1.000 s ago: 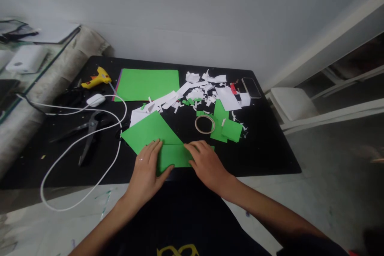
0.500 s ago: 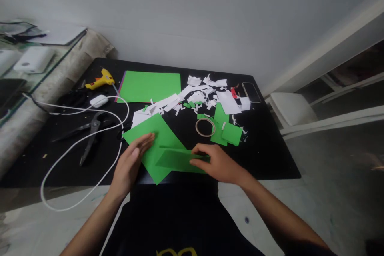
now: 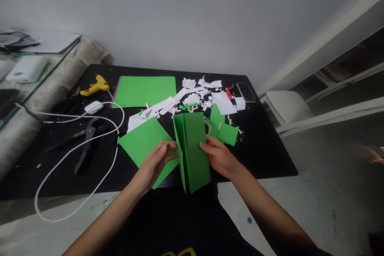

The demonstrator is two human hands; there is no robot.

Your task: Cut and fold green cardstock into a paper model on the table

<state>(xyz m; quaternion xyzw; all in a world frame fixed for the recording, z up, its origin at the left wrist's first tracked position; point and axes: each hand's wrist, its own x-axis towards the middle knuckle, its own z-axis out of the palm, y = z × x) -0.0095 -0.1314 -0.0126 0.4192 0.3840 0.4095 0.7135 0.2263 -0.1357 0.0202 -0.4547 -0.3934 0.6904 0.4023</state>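
A folded green paper (image 3: pixel 196 148) with upright creased panels stands above the near edge of the table. My right hand (image 3: pixel 220 155) grips its right side, thumb on the front face and fingers behind. At the paper's left edge is my left hand (image 3: pixel 157 162), fingers stretched toward the left panel and their tips against or just beside it; contact is hard to tell. Under that hand a flat green sheet (image 3: pixel 147 138) lies turned at an angle on the table. Behind the folded paper, a roll of tape (image 3: pixel 208 127) is partly hidden.
Farther back lie a stack of coloured sheets (image 3: pixel 145 90), white paper scraps (image 3: pixel 192 99), green pieces (image 3: pixel 228 133) and a phone (image 3: pixel 246 92). To the left are a yellow glue gun (image 3: pixel 96 85), scissors (image 3: pixel 87 142) and a looping white cable (image 3: pixel 69 156). A white chair (image 3: pixel 285 106) stands right.
My right hand has lifted the folded green paper from lying low over the sheet to standing upright. My left hand has moved right, off the flat sheet's left part toward the folded paper.
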